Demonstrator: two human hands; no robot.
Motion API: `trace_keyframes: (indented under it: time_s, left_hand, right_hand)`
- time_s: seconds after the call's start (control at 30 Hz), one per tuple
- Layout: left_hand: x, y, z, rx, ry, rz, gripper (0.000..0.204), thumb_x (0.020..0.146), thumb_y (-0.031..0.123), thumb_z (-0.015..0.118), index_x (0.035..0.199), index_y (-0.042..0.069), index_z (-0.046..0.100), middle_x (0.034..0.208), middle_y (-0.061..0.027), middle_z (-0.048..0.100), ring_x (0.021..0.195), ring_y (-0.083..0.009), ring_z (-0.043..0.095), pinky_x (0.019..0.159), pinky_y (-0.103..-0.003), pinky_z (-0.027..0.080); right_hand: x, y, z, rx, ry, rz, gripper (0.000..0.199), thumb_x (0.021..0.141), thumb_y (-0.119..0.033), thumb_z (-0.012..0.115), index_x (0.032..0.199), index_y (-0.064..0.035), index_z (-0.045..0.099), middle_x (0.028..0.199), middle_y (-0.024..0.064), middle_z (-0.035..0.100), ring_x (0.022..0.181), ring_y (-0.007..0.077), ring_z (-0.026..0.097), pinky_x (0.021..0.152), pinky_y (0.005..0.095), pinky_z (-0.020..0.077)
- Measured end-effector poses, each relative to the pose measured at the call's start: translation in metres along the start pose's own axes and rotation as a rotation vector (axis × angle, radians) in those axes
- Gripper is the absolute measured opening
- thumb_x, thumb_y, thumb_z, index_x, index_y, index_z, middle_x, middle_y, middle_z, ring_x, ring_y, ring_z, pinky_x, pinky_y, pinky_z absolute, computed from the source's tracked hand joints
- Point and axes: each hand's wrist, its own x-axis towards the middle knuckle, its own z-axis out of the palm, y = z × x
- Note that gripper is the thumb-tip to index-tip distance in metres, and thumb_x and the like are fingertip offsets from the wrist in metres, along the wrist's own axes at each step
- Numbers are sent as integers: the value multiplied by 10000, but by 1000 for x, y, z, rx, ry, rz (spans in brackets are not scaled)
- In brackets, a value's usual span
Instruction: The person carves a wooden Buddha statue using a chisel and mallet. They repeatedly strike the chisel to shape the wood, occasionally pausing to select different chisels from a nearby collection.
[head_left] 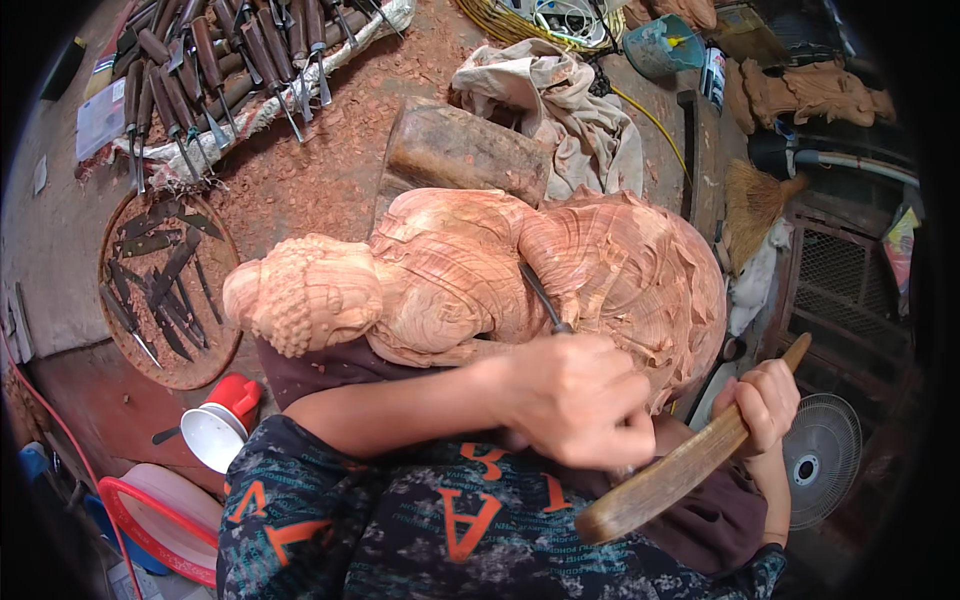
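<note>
A carved reddish wooden statue (455, 275) lies on its side across the bench, its curly-haired head at the left and its robe folds at the right. My left hand (575, 400) is closed round a carving chisel (541, 297); its metal shaft slants up and left, the tip at the folds near the statue's middle. The chisel's handle is mostly hidden in the fist. At the right, my right hand (762, 408) grips a curved wooden mallet (670, 480), which slants down to the left, its broad end below my left fist.
Many wood-handled chisels (205, 60) lie at the upper left. A round tray (112, 340) holds several blades. Behind the statue are a wooden block (465, 150) and a crumpled cloth (600, 125). A fan (820, 460) stands at right; a red-and-white cup (215, 435) at left.
</note>
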Motion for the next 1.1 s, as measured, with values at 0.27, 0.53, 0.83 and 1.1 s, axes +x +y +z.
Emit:
trace_keyframes:
  time_s: [0.27, 0.53, 0.83, 1.1]
  left_hand:
    - [8, 11, -10, 122, 0, 51, 215, 795, 230, 729, 880, 190, 536, 632, 18, 395, 511, -124, 400, 431, -255, 261]
    - [9, 6, 10, 65, 16, 19, 161, 679, 110, 660, 827, 158, 616, 617, 29, 303, 500, -126, 348, 444, -245, 235]
    - [15, 0, 8, 78, 49, -47, 189, 824, 284, 703, 834, 124, 603, 627, 38, 312, 482, -108, 338, 417, -241, 234]
    - [16, 0, 8, 110, 14, -59, 254, 797, 320, 740, 820, 121, 584, 627, 40, 328, 497, -111, 352, 430, -244, 232]
  right_hand:
    - [-25, 15, 15, 219, 43, 184, 335, 724, 30, 741, 968, -32, 521, 631, 72, 522, 498, 219, 516, 467, 330, 385]
    - [-19, 17, 18, 260, 59, 153, 363, 705, 48, 751, 966, -45, 518, 623, 62, 511, 498, 218, 516, 472, 328, 397]
    - [-16, 11, 9, 297, 142, 140, 345, 748, 25, 745, 976, -56, 500, 648, 77, 515, 520, 223, 505, 486, 344, 416]
    - [-11, 8, 4, 281, 113, 111, 320, 769, 40, 724, 957, -51, 480, 657, 80, 513, 518, 219, 495, 475, 360, 414]
